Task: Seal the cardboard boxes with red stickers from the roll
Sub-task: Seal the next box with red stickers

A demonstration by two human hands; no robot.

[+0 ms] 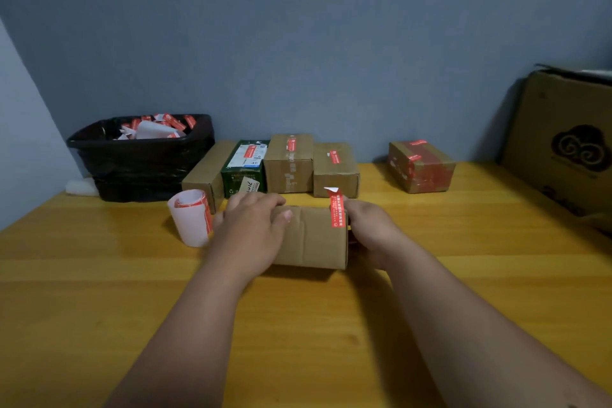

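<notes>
Cardboard box (311, 237) sits mid-table on the yellow wooden table (463, 275), well in from the near edge. Left hand (251, 225) lies over the box's left end, fingers fairly straight and spread across the top — pressing it steady, not curled round anything. Right hand (367, 225) is at the box's right end, with a red sticker (337, 210) standing up at the top right edge; its upper tip, white side showing, is free in the air. The fingers are behind the sticker and the box corner, so I cannot tell whether they pinch the sticker or only press it.

Sticker roll (192, 217) stands just left of the left hand, toward the table's left side. A row of small boxes (288, 162) lines the far edge, most already bearing red strips; another stickered box (420, 166) sits apart to the right.

Risks, as I judge them: the loose tip could fold onto itself or land crooked, missing the seam; a wrinkle would leave the flap unsealed. If the left hand eases off, the light box may slide. The left forearm could knock the roll over.

Hard to make out: the seam under the sticker, the box's right face, print on the labels. Black bin (139, 159) at the far left corner holds paper scraps. Large carton (563, 142) is cut off by the right frame edge.
</notes>
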